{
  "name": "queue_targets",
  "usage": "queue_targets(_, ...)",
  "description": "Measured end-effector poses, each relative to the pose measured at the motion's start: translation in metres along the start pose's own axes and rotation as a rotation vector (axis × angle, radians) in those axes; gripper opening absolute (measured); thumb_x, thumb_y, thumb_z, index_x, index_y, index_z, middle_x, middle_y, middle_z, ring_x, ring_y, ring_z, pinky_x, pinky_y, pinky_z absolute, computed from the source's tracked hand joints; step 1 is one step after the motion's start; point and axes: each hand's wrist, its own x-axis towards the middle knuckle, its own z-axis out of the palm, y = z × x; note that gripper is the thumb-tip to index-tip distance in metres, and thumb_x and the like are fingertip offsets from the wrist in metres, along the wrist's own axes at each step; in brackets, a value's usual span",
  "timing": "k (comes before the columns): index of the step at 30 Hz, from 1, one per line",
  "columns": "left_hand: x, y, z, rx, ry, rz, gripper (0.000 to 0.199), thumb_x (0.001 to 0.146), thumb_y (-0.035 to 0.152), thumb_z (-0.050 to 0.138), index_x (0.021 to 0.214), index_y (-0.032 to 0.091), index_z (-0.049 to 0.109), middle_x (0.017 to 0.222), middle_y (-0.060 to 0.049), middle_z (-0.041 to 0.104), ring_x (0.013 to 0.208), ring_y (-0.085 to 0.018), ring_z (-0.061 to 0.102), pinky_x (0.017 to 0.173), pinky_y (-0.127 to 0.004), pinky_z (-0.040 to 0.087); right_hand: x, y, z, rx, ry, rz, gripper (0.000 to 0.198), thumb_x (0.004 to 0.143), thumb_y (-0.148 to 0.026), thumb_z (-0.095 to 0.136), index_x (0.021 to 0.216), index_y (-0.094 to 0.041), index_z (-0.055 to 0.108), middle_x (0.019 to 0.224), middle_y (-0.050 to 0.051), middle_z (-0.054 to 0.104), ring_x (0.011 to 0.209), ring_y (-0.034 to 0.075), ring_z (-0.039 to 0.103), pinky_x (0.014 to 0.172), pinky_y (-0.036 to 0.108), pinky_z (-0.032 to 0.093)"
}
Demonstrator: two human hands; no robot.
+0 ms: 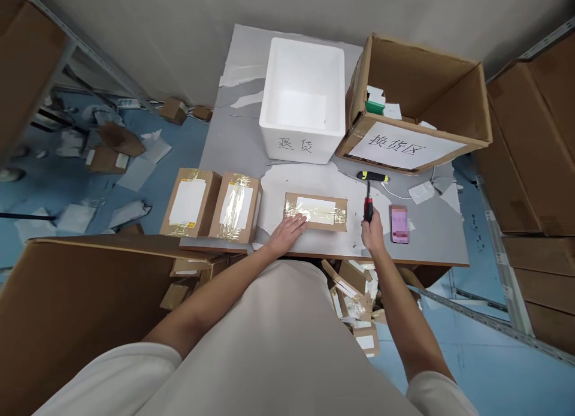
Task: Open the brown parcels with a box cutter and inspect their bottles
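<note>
A taped cardboard box [317,221] with a white label lies in front of me on the table. My left hand [287,233] rests on its left end, fingers stretched out flat over the tape. To the right of the box, my right hand [372,231] is closed round the red and black handle of a utility knife [369,207]. The knife points away from me, apart from the box. Just beyond its tip lies a black and yellow tool handle [372,176]. A phone [399,224] with a lit screen is to the right of my right hand.
Two taped boxes [185,203] [236,207] stand at the table's left. At the back are a white foam bin [296,141] and a large open carton [413,146] holding small boxes. Discarded boxes [354,278] fill the space below the front edge. Shelving flanks both sides.
</note>
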Motion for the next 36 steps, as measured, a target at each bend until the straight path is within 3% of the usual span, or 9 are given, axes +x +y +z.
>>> queue_targets(2, -0.002, -0.004, 0.006, -0.006, 0.013, -0.009, 0.046, 0.093, 0.006, 0.032, 0.133, 0.017, 0.049, 0.137, -0.011, 0.054, 0.138, -0.022, 0.037, 0.108, -0.045, 0.037, 0.009, -0.034, -0.015, -0.049, -0.073, -0.187, 0.055, 0.093, -0.03, 0.031, 0.147, -0.018, 0.024, 0.132, 0.015, 0.05, 0.116, 0.027, 0.052, 0.095, 0.043, 0.044)
queue_targets(4, -0.002, -0.007, 0.009, -0.023, 0.033, -0.009, 0.047, 0.092, 0.004, 0.031, 0.133, 0.018, 0.05, 0.136, -0.01, 0.055, 0.138, -0.02, 0.037, 0.109, -0.043, 0.037, 0.018, -0.071, -0.022, -0.168, -0.307, -0.386, 0.052, 0.095, -0.033, 0.032, 0.147, -0.025, 0.026, 0.13, 0.011, 0.053, 0.113, 0.025, 0.055, 0.089, 0.037, 0.047)
queue_targets(7, 0.0, -0.009, 0.011, -0.07, 0.064, -0.006, 0.044, 0.093, 0.007, 0.032, 0.131, 0.018, 0.051, 0.134, -0.01, 0.057, 0.136, -0.019, 0.039, 0.109, -0.042, 0.038, 0.031, -0.115, -0.019, -0.474, -0.576, -0.524, 0.051, 0.098, -0.033, 0.03, 0.149, -0.033, 0.023, 0.115, 0.009, 0.06, 0.096, 0.022, 0.062, 0.075, 0.031, 0.047)
queue_targets(9, 0.001, -0.009, 0.012, -0.107, 0.086, -0.016, 0.044, 0.094, 0.007, 0.031, 0.13, 0.018, 0.052, 0.133, -0.01, 0.058, 0.136, -0.018, 0.04, 0.108, -0.043, 0.038, 0.038, -0.131, -0.015, -0.644, -0.657, -0.563, 0.053, 0.098, -0.029, 0.029, 0.15, -0.036, 0.018, 0.11, 0.008, 0.061, 0.09, 0.021, 0.063, 0.071, 0.029, 0.045)
queue_targets(15, 0.004, -0.007, 0.016, -0.21, 0.105, -0.083, 0.043, 0.093, 0.007, 0.032, 0.126, 0.019, 0.056, 0.131, -0.01, 0.059, 0.133, -0.019, 0.044, 0.109, -0.046, 0.038, 0.04, -0.145, -0.013, -0.864, -0.708, -0.583, 0.066, 0.094, -0.011, 0.029, 0.15, -0.038, 0.008, 0.114, 0.01, 0.058, 0.091, 0.02, 0.062, 0.069, 0.027, 0.042)
queue_targets(21, 0.005, -0.009, 0.016, -0.231, 0.111, -0.1, 0.039, 0.094, 0.01, 0.033, 0.122, 0.019, 0.059, 0.127, -0.011, 0.062, 0.13, -0.018, 0.047, 0.108, -0.045, 0.04, 0.028, -0.145, -0.008, -0.963, -0.675, -0.574, 0.073, 0.092, -0.008, 0.029, 0.15, -0.037, -0.004, 0.111, 0.012, 0.059, 0.088, 0.022, 0.064, 0.068, 0.028, 0.045)
queue_targets(30, 0.006, -0.014, 0.015, -0.168, 0.087, -0.09, 0.042, 0.094, 0.01, 0.029, 0.121, 0.018, 0.059, 0.126, -0.011, 0.063, 0.13, -0.018, 0.048, 0.107, -0.044, 0.041, 0.045, -0.157, -0.01, -0.937, -0.682, -0.602, 0.067, 0.093, -0.011, 0.029, 0.15, -0.037, 0.006, 0.112, 0.013, 0.06, 0.083, 0.022, 0.068, 0.064, 0.029, 0.045)
queue_targets(36, 0.005, -0.015, 0.011, -0.15, 0.031, -0.099, 0.044, 0.092, 0.008, 0.029, 0.124, 0.02, 0.058, 0.129, -0.009, 0.061, 0.131, -0.018, 0.047, 0.107, -0.044, 0.04, 0.045, -0.146, -0.015, -0.929, -0.709, -0.59, 0.069, 0.091, -0.009, 0.031, 0.151, -0.035, 0.008, 0.112, 0.014, 0.063, 0.083, 0.022, 0.067, 0.065, 0.03, 0.044)
